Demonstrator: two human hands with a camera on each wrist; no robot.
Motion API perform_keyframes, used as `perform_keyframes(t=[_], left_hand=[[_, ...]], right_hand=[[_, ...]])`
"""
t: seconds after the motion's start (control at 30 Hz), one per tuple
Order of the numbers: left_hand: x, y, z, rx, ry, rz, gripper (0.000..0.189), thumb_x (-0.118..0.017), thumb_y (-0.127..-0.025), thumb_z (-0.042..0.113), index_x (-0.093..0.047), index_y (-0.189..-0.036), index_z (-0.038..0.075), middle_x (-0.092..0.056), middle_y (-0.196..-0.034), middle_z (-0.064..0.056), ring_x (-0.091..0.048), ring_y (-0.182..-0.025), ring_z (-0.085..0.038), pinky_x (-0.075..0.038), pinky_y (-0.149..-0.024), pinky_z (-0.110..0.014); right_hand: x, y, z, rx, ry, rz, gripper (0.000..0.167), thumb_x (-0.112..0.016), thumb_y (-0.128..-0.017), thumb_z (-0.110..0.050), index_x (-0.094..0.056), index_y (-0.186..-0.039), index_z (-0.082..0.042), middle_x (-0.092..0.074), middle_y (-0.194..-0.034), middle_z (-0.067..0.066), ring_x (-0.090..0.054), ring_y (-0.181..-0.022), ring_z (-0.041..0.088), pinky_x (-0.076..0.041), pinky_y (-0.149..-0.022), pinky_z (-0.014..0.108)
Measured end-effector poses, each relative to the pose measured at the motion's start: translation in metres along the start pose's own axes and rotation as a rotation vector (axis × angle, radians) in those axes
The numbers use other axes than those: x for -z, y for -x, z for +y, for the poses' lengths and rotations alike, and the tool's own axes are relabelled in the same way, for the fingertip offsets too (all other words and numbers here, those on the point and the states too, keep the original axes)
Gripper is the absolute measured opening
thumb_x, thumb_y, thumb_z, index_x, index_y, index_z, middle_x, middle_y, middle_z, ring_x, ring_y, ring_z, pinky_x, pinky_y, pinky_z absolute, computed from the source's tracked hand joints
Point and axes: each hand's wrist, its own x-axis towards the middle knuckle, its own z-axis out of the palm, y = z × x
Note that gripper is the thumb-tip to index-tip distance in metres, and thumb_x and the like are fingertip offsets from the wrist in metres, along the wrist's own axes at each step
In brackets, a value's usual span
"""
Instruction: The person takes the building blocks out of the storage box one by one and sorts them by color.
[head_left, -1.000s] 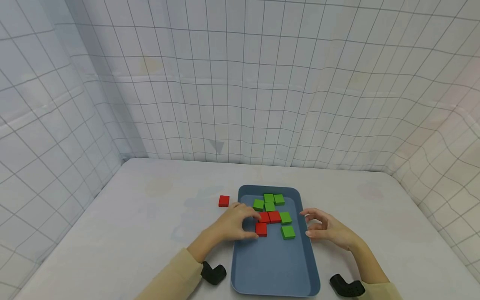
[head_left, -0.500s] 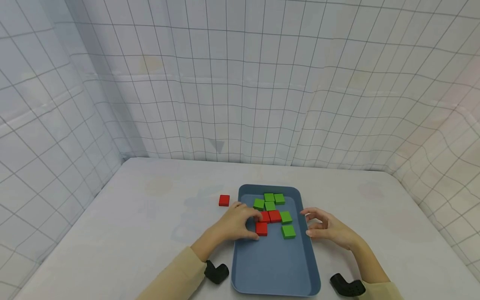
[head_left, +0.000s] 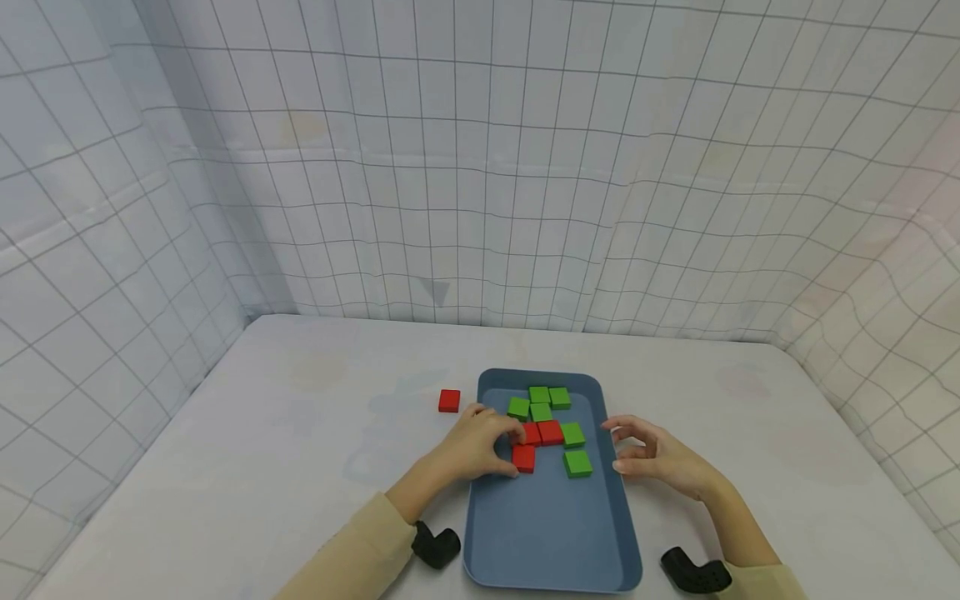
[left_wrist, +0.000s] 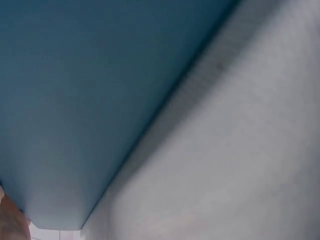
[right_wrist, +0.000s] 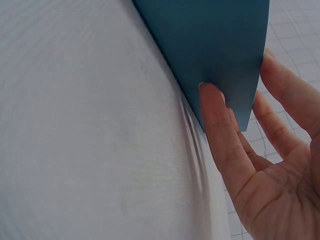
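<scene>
My left hand point(head_left: 478, 442) reaches over the left rim of a blue-grey tray point(head_left: 555, 533), thumb and index finger apart. Its index fingertip overlaps a red square tile point(head_left: 532, 434), and its thumb tip lies right at the near-left corner of another red tile point(head_left: 523, 459). A third red tile point(head_left: 551, 432) adjoins on the right. My right hand point(head_left: 656, 458) has loosely bent fingers at the tray's right rim. In the right wrist view, its fingertips point(right_wrist: 214, 102) lie against the tray's outer wall point(right_wrist: 215, 40). The left wrist view shows mostly the tray's outer wall point(left_wrist: 75, 90).
Several green square tiles point(head_left: 540, 412) lie in the tray's far half, two point(head_left: 573, 434) of them right of the red ones. A lone red tile point(head_left: 449, 401) sits on the white table point(head_left: 315, 467) left of the tray. Black angled pieces point(head_left: 437, 547) sit by both wrists.
My left hand has shifted very slightly to the right, its index fingertip moving a little farther over the red tile. The right hand and the tiles keep their places.
</scene>
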Motion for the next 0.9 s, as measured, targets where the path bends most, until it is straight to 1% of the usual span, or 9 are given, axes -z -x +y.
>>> perform_keyframes(t=[0.1,0.27,0.43,0.67,0.9], left_hand=[[-0.0004,0.0003,0.0001,0.002,0.013,0.002,0.032,-0.079,-0.07,0.029,-0.063,-0.096,0.019,-0.059,-0.087,0.01,-0.053,-0.087,-0.009,-0.026,-0.099,-0.044],[-0.0013,0.0009,-0.0008,-0.01,0.037,0.018,0.032,-0.078,-0.071,0.028,-0.064,-0.097,0.018,-0.06,-0.089,0.01,-0.053,-0.087,-0.01,-0.025,-0.1,-0.045],[-0.0022,0.0016,-0.0026,-0.018,0.071,0.031,0.03,-0.076,-0.074,0.026,-0.063,-0.099,0.017,-0.06,-0.092,0.009,-0.051,-0.086,-0.009,-0.025,-0.099,-0.046],[-0.0013,0.0022,-0.0045,-0.035,0.139,0.062,0.029,-0.073,-0.075,0.021,-0.062,-0.102,0.015,-0.058,-0.092,0.007,-0.05,-0.084,-0.012,-0.029,-0.093,-0.042],[0.0011,0.0035,-0.0053,-0.041,0.215,0.101,0.029,-0.072,-0.075,0.018,-0.062,-0.102,0.014,-0.059,-0.095,0.005,-0.048,-0.081,-0.01,-0.033,-0.086,-0.038]], right_hand=[[0.0001,0.0001,0.0003,-0.002,-0.002,0.001,0.057,-0.061,-0.086,-0.008,-0.033,-0.135,0.0,-0.036,-0.122,0.025,-0.054,-0.099,0.022,-0.05,-0.08,0.032],[0.0004,-0.0002,0.0012,-0.002,0.008,0.003,0.057,-0.062,-0.086,-0.009,-0.034,-0.135,-0.001,-0.036,-0.122,0.026,-0.053,-0.1,0.024,-0.05,-0.08,0.033],[0.0005,0.0001,0.0015,-0.025,0.013,0.015,0.057,-0.063,-0.085,-0.011,-0.035,-0.135,-0.003,-0.036,-0.123,0.025,-0.054,-0.1,0.024,-0.05,-0.08,0.033],[0.0004,0.0004,0.0009,-0.037,0.018,0.021,0.058,-0.063,-0.085,-0.012,-0.035,-0.135,-0.004,-0.037,-0.124,0.023,-0.054,-0.1,0.026,-0.05,-0.08,0.034],[0.0011,0.0006,0.0016,-0.032,0.01,0.02,0.058,-0.063,-0.085,-0.012,-0.034,-0.136,-0.005,-0.037,-0.124,0.024,-0.054,-0.1,0.026,-0.05,-0.08,0.033]])
